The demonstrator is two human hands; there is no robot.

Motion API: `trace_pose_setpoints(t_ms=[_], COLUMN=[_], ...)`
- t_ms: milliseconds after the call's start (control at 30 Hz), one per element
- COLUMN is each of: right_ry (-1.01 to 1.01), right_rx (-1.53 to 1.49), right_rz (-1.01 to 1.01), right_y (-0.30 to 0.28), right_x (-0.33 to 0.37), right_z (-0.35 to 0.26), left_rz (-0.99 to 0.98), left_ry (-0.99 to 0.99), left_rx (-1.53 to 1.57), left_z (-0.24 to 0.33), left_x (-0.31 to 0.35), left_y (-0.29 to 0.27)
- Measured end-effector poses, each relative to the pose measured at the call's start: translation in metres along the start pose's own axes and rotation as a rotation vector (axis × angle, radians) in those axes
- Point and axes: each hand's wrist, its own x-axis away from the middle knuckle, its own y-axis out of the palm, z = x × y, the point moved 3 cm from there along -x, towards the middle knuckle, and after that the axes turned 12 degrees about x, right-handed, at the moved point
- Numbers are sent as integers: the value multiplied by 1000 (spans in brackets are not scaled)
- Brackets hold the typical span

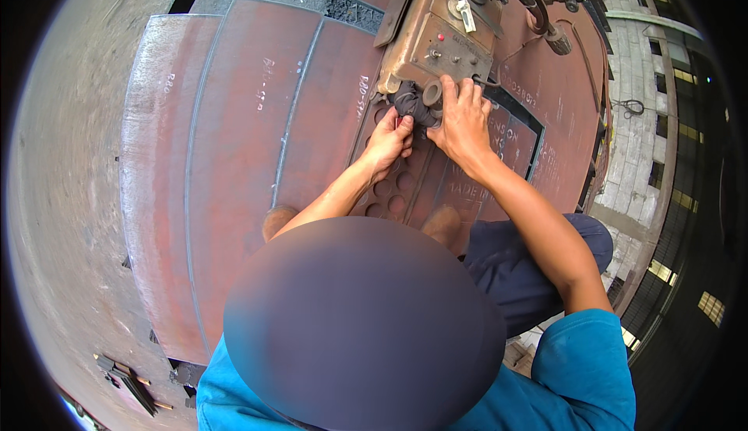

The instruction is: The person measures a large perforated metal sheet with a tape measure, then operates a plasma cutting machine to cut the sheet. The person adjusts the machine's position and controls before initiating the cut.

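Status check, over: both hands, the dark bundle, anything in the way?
Left hand pinching small red piece at dark bundle. Right hand spread beside round ring. Machine box crowds the far side.

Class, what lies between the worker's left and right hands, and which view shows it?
The head view shows a dark, lumpy part by the control box between the left hand and the right hand, above a metal track with round holes.

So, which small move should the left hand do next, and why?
Perhaps slide the left hand gently along the dark bundle: it is at the bundle's lower edge, and the right hand is close on the other side, where it could probably steady it.
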Motion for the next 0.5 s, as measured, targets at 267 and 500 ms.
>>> trace_pose_setpoints(t_ms=[267,500], right_ry=[-18,-16], right_rx=[19,43], right_rz=[29,71], right_y=[-1,4], right_x=[-1,0], right_z=[3,7], left_rz=[9,-20], left_ry=[0,6], left_rx=[-17,14], left_z=[1,2], left_x=[-5,-4], left_y=[0,5])
